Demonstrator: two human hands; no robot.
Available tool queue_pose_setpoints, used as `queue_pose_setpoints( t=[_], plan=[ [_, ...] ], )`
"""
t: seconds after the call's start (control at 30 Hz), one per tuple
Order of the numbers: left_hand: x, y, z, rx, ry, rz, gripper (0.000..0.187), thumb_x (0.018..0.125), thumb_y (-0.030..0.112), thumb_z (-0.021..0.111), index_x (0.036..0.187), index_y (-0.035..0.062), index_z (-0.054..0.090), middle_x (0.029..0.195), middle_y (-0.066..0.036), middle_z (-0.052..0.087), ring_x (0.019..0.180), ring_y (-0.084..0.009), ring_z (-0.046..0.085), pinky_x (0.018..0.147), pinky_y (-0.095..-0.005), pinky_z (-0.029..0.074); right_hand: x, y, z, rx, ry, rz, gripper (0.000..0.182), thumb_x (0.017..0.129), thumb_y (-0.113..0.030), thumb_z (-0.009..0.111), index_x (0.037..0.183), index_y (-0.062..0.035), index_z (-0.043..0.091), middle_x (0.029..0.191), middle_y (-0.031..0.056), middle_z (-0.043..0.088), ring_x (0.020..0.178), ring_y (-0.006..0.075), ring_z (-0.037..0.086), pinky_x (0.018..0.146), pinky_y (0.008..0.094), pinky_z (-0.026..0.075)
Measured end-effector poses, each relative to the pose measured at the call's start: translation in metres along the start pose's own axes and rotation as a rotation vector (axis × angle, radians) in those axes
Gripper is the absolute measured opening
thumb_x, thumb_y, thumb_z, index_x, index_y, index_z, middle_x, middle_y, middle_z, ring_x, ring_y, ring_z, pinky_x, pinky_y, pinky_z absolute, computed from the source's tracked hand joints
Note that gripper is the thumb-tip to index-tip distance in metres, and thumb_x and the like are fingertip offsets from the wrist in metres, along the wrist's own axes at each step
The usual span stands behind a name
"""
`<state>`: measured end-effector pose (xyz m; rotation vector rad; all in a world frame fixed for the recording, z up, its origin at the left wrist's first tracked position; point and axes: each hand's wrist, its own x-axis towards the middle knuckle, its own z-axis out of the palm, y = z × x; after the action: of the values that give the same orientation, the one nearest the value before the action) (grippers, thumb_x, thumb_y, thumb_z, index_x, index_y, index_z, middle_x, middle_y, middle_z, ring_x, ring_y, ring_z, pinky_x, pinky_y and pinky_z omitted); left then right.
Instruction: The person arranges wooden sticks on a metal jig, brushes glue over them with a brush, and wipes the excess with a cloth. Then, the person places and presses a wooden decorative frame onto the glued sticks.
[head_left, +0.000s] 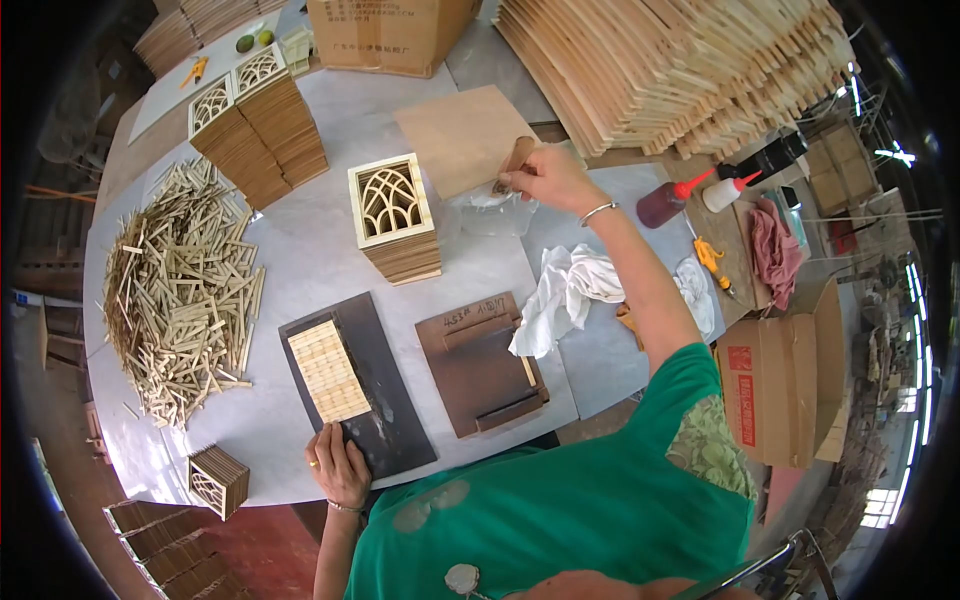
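Observation:
My right hand is closed on a small brown spatula-like piece, its tip over a clear plastic sheet with white paste. My left hand rests at the lower edge of a dark board, its fingers close together by the end of a pale slatted wooden panel; whether they grip anything is unclear. To the right lies a brown jig board with raised strips and handwriting. A stack of lattice-topped wooden frames stands above the boards.
Loose wooden sticks are heaped at left, with frame stacks behind and a smaller stack at the front. White cloth, a red glue bottle, a white bottle and an orange tool lie rightward.

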<state>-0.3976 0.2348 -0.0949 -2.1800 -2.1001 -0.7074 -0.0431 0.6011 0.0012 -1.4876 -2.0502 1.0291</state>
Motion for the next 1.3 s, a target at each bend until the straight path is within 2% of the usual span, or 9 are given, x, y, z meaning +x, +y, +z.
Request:
queue_pose_setpoints(
  t=[0.1, 0.27, 0.4, 0.5, 0.6, 0.67, 0.97, 1.07, 1.3],
  plan=[
    [0.002, 0.002, 0.000, 0.002, -0.004, -0.005, 0.034, 0.083, 0.004, 0.058, 0.115, -0.0077, 0.061, 0.115, -0.021, 0.059, 0.101, -0.0378, 0.055, 0.089, -0.0451, 0.046, 0.000, 0.003, 0.005, 0.093, -0.010, -0.026, 0.031, 0.089, -0.027, 0.069, 0.085, 0.0035, 0.067, 0.069, 0.0086, 0.067, 0.058, 0.0133, 0.065, 0.055, 0.0280, 0.050],
    [0.002, 0.001, 0.000, 0.000, -0.002, -0.002, 0.034, 0.083, 0.004, 0.058, 0.115, -0.0076, 0.061, 0.115, -0.021, 0.059, 0.102, -0.0376, 0.055, 0.089, -0.0450, 0.046, 0.002, 0.004, 0.004, 0.078, 0.058, 0.029, 0.031, 0.090, -0.028, 0.068, 0.084, 0.0024, 0.067, 0.069, 0.0078, 0.067, 0.058, 0.0124, 0.064, 0.054, 0.0273, 0.049],
    [0.001, 0.000, 0.001, -0.001, -0.001, -0.005, 0.034, 0.083, 0.004, 0.057, 0.115, -0.0074, 0.061, 0.115, -0.020, 0.060, 0.102, -0.0373, 0.055, 0.089, -0.0449, 0.046, 0.002, 0.003, 0.004, 0.159, 0.018, 0.005, 0.031, 0.090, -0.027, 0.068, 0.083, 0.0023, 0.067, 0.069, 0.0072, 0.067, 0.057, 0.0122, 0.063, 0.053, 0.0272, 0.049],
    [0.001, 0.001, 0.000, 0.000, 0.000, -0.005, 0.034, 0.083, 0.004, 0.057, 0.115, -0.0074, 0.061, 0.115, -0.020, 0.060, 0.101, -0.0372, 0.055, 0.089, -0.0446, 0.045, 0.004, 0.001, 0.001, 0.161, 0.023, 0.062, 0.032, 0.092, -0.030, 0.068, 0.085, 0.0017, 0.065, 0.073, 0.0039, 0.066, 0.059, 0.0098, 0.061, 0.054, 0.0243, 0.049],
    [0.002, 0.001, 0.000, -0.002, 0.001, 0.002, 0.034, 0.083, 0.004, 0.057, 0.115, -0.0072, 0.061, 0.115, -0.020, 0.060, 0.102, -0.0372, 0.055, 0.088, -0.0443, 0.045, 0.006, 0.004, 0.001, 0.058, 0.020, 0.038, 0.031, 0.092, -0.029, 0.068, 0.084, 0.0011, 0.065, 0.071, 0.0032, 0.065, 0.059, 0.0095, 0.061, 0.054, 0.0241, 0.049],
    [0.002, 0.001, 0.000, -0.005, 0.003, 0.003, 0.034, 0.083, 0.003, 0.057, 0.115, -0.0071, 0.061, 0.115, -0.020, 0.059, 0.102, -0.0372, 0.055, 0.088, -0.0441, 0.045, 0.007, 0.001, 0.003, 0.136, -0.034, 0.041, 0.030, 0.092, -0.029, 0.067, 0.082, 0.0000, 0.065, 0.071, 0.0036, 0.066, 0.059, 0.0091, 0.060, 0.053, 0.0243, 0.049],
    [0.000, 0.001, 0.000, -0.004, -0.006, -0.019, 0.034, 0.083, 0.004, 0.057, 0.115, -0.0066, 0.061, 0.116, -0.020, 0.059, 0.103, -0.0371, 0.054, 0.090, -0.0445, 0.045, 0.015, 0.020, 0.004, 0.456, -0.015, 0.212, 0.029, 0.091, -0.029, 0.068, 0.076, -0.0045, 0.064, 0.068, 0.0036, 0.064, 0.055, 0.0104, 0.058, 0.050, 0.0238, 0.045],
    [0.000, 0.000, 0.001, 0.000, -0.010, -0.018, 0.034, 0.084, 0.004, 0.057, 0.116, -0.0064, 0.061, 0.116, -0.020, 0.059, 0.103, -0.0371, 0.054, 0.090, -0.0447, 0.044, 0.015, 0.025, 0.004, 0.541, -0.006, 0.188, 0.030, 0.091, -0.030, 0.069, 0.076, -0.0042, 0.064, 0.068, 0.0033, 0.064, 0.055, 0.0098, 0.058, 0.050, 0.0239, 0.045],
    [-0.001, 0.000, 0.001, -0.010, -0.023, -0.024, 0.035, 0.084, 0.004, 0.057, 0.118, -0.0064, 0.060, 0.117, -0.020, 0.058, 0.105, -0.0372, 0.053, 0.091, -0.0454, 0.043, 0.010, 0.013, 0.001, 0.357, 0.047, 0.144, 0.030, 0.091, -0.031, 0.069, 0.077, -0.0042, 0.065, 0.067, 0.0024, 0.063, 0.055, 0.0090, 0.057, 0.050, 0.0235, 0.045]
  ],
)
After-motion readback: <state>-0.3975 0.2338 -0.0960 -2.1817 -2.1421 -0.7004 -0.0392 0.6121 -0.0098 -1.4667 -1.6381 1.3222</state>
